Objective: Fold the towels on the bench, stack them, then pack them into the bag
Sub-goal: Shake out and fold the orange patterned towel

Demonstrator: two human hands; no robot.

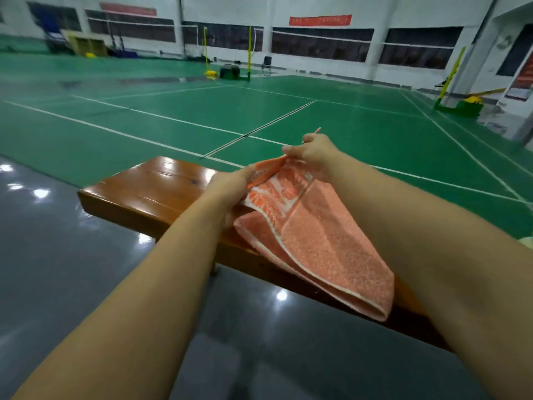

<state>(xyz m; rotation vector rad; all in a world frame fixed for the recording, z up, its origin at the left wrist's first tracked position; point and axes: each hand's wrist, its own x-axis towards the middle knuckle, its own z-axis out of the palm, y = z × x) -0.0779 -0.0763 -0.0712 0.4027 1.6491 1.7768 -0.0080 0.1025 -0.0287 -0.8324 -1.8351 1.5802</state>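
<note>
An orange towel [320, 241] with a white patterned band hangs doubled over above the brown wooden bench [150, 189]. Its lower fold droops past the bench's near edge. My left hand [230, 186] pinches the towel's upper edge on the left. My right hand [313, 150] grips the upper corner a little farther away and higher. Both arms reach forward over the bench. No bag is in sight.
The bench's glossy left half [161, 174] is bare. Grey shiny floor [57, 255] lies on my side of it, a green badminton court [259, 111] beyond. Yellow net posts [249, 50] and a chair [266, 64] stand far off. A pale object [526, 241] peeks in at the right edge.
</note>
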